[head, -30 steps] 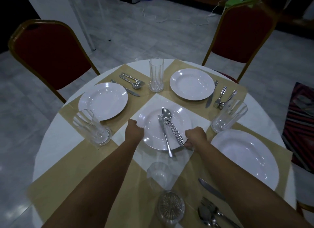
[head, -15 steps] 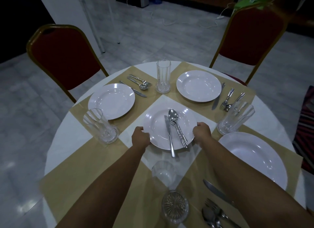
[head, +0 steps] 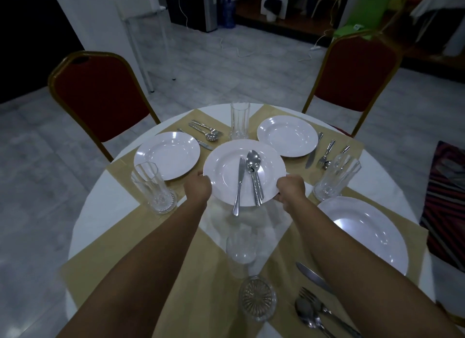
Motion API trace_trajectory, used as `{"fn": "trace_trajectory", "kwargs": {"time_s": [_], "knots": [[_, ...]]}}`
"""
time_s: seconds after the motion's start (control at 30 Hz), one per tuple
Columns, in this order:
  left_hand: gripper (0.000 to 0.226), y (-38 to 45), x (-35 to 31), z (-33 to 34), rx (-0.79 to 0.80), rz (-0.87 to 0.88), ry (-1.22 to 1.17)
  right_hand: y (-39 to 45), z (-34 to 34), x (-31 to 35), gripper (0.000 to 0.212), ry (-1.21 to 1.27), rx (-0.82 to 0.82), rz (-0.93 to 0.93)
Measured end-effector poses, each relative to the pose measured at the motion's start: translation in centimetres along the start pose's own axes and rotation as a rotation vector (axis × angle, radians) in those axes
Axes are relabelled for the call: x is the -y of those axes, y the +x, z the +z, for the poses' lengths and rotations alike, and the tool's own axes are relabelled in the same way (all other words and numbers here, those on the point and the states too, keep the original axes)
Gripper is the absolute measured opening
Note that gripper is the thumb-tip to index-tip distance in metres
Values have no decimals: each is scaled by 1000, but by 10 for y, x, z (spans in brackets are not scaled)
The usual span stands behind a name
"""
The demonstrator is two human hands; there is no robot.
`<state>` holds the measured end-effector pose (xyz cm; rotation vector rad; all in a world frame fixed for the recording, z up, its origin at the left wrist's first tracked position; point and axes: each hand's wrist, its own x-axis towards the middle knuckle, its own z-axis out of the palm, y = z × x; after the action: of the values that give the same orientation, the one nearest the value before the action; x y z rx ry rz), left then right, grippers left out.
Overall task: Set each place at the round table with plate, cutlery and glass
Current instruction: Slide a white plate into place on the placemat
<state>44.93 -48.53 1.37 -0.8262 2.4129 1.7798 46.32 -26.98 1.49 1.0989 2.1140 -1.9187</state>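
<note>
Now both hands grip a white plate [head: 226, 176] over the round table [head: 100, 199].

Left hand [head: 198, 189] and right hand [head: 290, 189] curl round its opposite rims; between the fingers, on the plate, lie a knife [head: 239, 184], a spoon [head: 253, 161] and perhaps a fork, blurred together. Beyond the fingers stand a glass [head: 239, 121] and two laid plates on tan placemats [head: 100, 257] crossing the white top, then two red chairs [head: 100, 96] on a grey tiled floor [head: 226, 68]. Near the wrists stands another glass [head: 247, 267].
</note>
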Motion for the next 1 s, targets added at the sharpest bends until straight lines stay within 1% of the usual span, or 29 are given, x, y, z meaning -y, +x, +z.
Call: {"fn": "trace_trajectory", "kwargs": {"time_s": [0.1, 0.3, 0.4, 0.5, 0.63, 0.77, 0.87, 1.0], "knots": [[31, -16, -16, -14, -30, 88, -47, -31, -2, 17, 28, 108, -23, -28], [42, -42, -46, -54, -41, 104, -205, -109, -9, 51, 34, 316, 31, -135], [45, -53, -57, -81, -26, 112, -296, -154, -8, 61, 32, 367, 44, -155], [41, -69, -62, -114, -88, 168, -257, -198, 2, 61, 29, 397, 66, -160], [38, -81, -57, -161, -142, 211, -221, -248, 26, 44, 44, 452, 145, -179], [35, -83, -37, -213, -150, 242, -173, -289, 54, 13, 43, 463, 206, -91], [33, -77, -14, -245, -124, 228, -132, -311, 75, -11, 45, 476, 243, -49], [18, -72, 20, -274, -78, 176, -88, -334, 101, -45, 42, 467, 230, -15]]}}
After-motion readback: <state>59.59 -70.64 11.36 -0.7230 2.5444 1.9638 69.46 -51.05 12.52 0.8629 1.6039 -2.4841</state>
